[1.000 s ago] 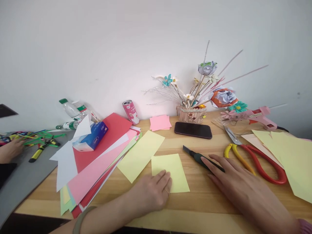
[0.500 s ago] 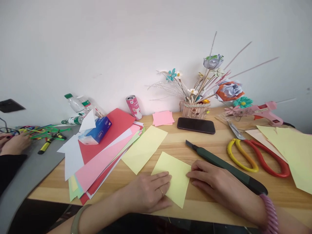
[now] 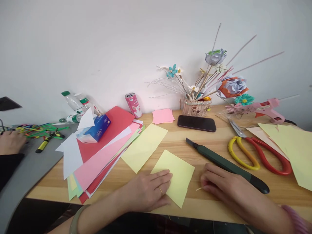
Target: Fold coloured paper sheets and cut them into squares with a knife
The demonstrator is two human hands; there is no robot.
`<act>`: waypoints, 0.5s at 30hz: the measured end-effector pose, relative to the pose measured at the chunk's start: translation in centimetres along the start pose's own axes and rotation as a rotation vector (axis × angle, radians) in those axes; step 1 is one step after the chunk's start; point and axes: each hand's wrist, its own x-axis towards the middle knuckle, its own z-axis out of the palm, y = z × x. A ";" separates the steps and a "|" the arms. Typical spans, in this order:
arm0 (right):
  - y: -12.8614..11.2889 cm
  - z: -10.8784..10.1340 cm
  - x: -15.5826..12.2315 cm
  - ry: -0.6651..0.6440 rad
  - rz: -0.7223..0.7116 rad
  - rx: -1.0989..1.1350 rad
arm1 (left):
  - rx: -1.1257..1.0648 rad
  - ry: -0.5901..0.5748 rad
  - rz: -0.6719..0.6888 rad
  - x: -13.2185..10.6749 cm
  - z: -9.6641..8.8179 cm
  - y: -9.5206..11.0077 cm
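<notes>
My left hand (image 3: pixel 152 188) lies on a squarish sheet of yellow paper (image 3: pixel 181 177), fingers stretched out and pressing it to the table near the front edge. The sheet's right edge looks slightly uneven. Just right of the sheet, apart from it, my right hand (image 3: pixel 219 182) is closed in a pinch. A thin, pale strip of paper (image 3: pixel 199 188) sticks out from its fingertips; the rest of the strip is hidden. Behind that hand lies a dark green utility knife (image 3: pixel 219 159), its blade pointing to the upper left. A second yellow sheet (image 3: pixel 146 146) lies beyond my left hand.
Scissors (image 3: pixel 258 149) and more yellow paper (image 3: pixel 297 149) lie at right, near a pink glue gun (image 3: pixel 270 110). Behind stand a phone (image 3: pixel 196 123), a flower basket (image 3: pixel 195 108) and a can (image 3: pixel 134 105). Stacked paper (image 3: pixel 104 162) is at left; a co-worker's hand (image 3: pixel 12 142) is farther left.
My right hand has moved right, off the yellow sheet's edge, with a thin strip of paper in its fingers. My left hand has stayed on the sheet.
</notes>
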 end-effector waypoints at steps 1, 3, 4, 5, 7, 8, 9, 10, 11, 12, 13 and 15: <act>0.5 -0.2 -0.8 0.011 0.020 0.009 | -0.005 0.009 0.002 0.0 0.0 0.0; 1.7 -0.7 -2.3 0.058 0.055 -0.018 | -0.009 0.018 0.013 0.0 -0.1 0.0; 2.3 -0.8 -3.1 0.097 0.076 -0.065 | -0.001 0.022 0.023 0.0 -0.1 0.0; 2.9 -0.9 -3.7 0.148 0.092 -0.130 | 0.015 0.024 0.036 0.0 -0.1 0.1; 3.7 -0.9 -4.5 0.263 0.079 -0.285 | 0.066 0.035 0.077 -0.1 0.0 0.6; 3.8 -0.7 -4.7 0.317 0.046 -0.358 | 0.098 0.048 0.097 -0.2 0.0 1.0; 3.7 -0.4 -4.6 0.359 -0.009 -0.420 | 0.134 0.054 0.120 -0.3 0.1 1.5; 3.4 -0.1 -4.3 0.381 -0.083 -0.468 | 0.171 0.054 0.150 -0.5 0.0 2.0; 2.8 0.3 -3.9 0.387 -0.160 -0.496 | 0.205 0.055 0.173 -0.7 -0.1 2.6; 2.1 0.7 -3.4 0.371 -0.238 -0.502 | 0.222 0.047 0.185 -0.8 -0.2 3.1; 1.4 1.0 -2.9 0.348 -0.305 -0.476 | 0.220 0.039 0.179 -1.0 -0.5 3.5; 0.0 1.4 -1.9 0.308 -0.418 -0.350 | 0.162 0.039 0.083 -0.9 -1.2 3.7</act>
